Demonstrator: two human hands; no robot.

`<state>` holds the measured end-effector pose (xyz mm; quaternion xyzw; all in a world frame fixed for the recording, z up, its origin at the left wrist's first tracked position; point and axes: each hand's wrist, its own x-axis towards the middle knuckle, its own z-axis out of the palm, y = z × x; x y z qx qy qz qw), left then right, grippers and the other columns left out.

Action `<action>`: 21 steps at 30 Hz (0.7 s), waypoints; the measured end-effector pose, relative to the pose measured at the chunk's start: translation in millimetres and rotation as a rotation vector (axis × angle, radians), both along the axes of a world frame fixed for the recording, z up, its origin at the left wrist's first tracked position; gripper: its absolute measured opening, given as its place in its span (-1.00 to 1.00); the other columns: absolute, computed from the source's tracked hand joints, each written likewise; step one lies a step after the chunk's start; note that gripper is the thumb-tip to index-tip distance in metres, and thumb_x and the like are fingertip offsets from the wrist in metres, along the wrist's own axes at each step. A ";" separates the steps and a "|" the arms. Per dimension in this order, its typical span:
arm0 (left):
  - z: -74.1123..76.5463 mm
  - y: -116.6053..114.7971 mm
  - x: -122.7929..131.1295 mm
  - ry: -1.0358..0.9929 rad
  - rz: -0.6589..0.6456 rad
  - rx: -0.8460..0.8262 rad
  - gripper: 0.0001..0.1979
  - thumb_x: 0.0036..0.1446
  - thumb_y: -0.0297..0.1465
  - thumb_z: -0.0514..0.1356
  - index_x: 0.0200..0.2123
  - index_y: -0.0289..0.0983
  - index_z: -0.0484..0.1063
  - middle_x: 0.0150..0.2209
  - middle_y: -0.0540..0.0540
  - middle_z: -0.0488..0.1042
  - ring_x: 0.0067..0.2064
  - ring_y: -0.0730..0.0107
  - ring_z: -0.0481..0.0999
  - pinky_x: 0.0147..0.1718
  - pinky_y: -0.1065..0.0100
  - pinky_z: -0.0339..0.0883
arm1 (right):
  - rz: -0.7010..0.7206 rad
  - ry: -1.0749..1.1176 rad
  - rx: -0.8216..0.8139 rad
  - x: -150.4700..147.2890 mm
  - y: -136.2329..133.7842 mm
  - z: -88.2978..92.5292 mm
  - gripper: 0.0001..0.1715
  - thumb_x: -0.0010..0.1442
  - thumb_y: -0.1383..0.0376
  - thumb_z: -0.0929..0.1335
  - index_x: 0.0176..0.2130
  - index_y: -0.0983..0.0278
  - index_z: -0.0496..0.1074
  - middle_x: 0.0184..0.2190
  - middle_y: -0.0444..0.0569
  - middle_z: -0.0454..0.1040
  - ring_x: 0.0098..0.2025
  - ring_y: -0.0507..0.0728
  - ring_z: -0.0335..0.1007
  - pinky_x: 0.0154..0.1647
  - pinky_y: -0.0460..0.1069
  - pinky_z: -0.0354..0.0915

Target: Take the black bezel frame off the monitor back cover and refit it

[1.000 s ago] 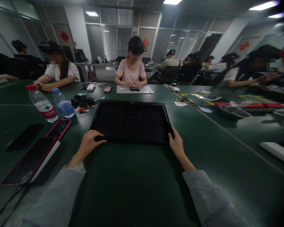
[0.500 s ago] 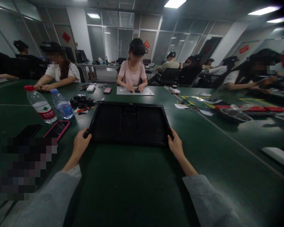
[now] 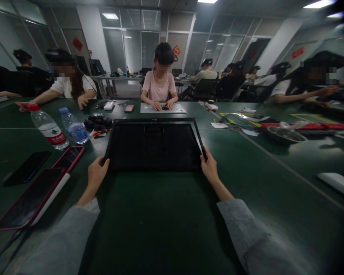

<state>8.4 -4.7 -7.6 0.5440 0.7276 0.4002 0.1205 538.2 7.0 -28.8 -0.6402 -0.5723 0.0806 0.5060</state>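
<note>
Before me is a black monitor bezel (image 3: 153, 120), a thin rectangular frame over a dark monitor back shell (image 3: 126, 147) with a raised rectangular shape in its middle. Along the top and right side, a narrow gap shows between frame and shell. My left hand (image 3: 97, 172) is closed on the frame's lower left side, thumb on top. My right hand (image 3: 210, 167) grips the lower right side the same way. Fingers beneath the frame are hidden. Whether the shell's underside touches the green table (image 3: 149, 217) I cannot tell.
Left are two water bottles (image 3: 53, 133), a dark phone (image 3: 28, 168) and two red-edged phones (image 3: 31, 202). Black cables (image 3: 97, 122) and an orange-handled tool (image 3: 99, 133) lie behind. Right are wires (image 3: 237, 121) and a metal bowl (image 3: 286, 135). A person (image 3: 160, 86) sits opposite.
The bezel has shifted slightly left and up in view, with both hands on it. A gap along its top and right side has appeared. The person at left has spread their hands apart.
</note>
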 end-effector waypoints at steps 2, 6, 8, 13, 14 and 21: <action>-0.9 0.4 -1.4 0.007 -0.002 -0.014 -0.52 0.24 -0.20 0.21 0.14 -0.33 0.56 0.00 -0.28 0.65 0.00 0.05 0.65 0.04 0.15 0.45 | -0.003 -0.003 -0.001 0.9 0.2 -0.1 -0.24 0.30 0.07 0.26 0.36 0.36 0.32 0.28 0.22 0.41 0.35 0.35 0.31 0.41 0.29 0.19; -0.9 0.5 -3.3 -0.001 0.000 -0.014 -0.51 0.22 -0.20 0.23 0.13 -0.31 0.56 0.01 -0.25 0.66 0.01 0.07 0.64 0.04 0.17 0.45 | 0.007 -0.018 0.005 3.1 2.1 -1.6 -0.24 0.28 0.12 0.25 0.35 0.41 0.32 0.29 0.25 0.39 0.35 0.35 0.31 0.41 0.29 0.19; 0.3 0.0 -2.9 -0.010 0.002 -0.010 -0.51 0.20 -0.21 0.23 0.13 -0.31 0.57 0.00 -0.24 0.66 0.01 0.09 0.64 0.04 0.19 0.45 | 0.014 -0.021 0.005 4.1 3.5 -3.2 -0.23 0.28 0.13 0.25 0.35 0.43 0.32 0.29 0.27 0.39 0.34 0.36 0.32 0.41 0.30 0.19; 7.6 -4.2 2.6 0.013 0.019 -0.046 -0.54 0.20 -0.23 0.24 0.11 -0.31 0.58 -0.01 -0.25 0.66 -0.02 0.08 0.65 0.02 0.19 0.46 | 0.013 -0.015 -0.034 8.0 8.7 -11.0 -0.25 0.25 0.10 0.28 0.32 0.37 0.37 0.27 0.22 0.43 0.31 0.37 0.36 0.40 0.32 0.19; 9.3 -5.0 4.0 0.011 0.020 -0.047 -0.55 0.20 -0.23 0.25 0.10 -0.30 0.59 -0.02 -0.24 0.67 -0.02 0.08 0.65 0.01 0.19 0.46 | 0.013 -0.016 -0.036 9.1 10.1 -12.8 -0.25 0.24 0.09 0.29 0.31 0.36 0.38 0.26 0.22 0.44 0.30 0.37 0.37 0.40 0.32 0.19; 15.9 -4.9 8.1 -0.112 0.000 -0.018 -0.56 0.24 -0.20 0.27 0.10 -0.32 0.59 0.00 -0.27 0.66 0.00 0.07 0.65 0.03 0.16 0.48 | 0.033 -0.016 -0.009 14.5 17.4 -18.7 -0.24 0.20 0.02 0.30 0.26 0.35 0.39 0.24 0.25 0.44 0.30 0.38 0.36 0.40 0.34 0.19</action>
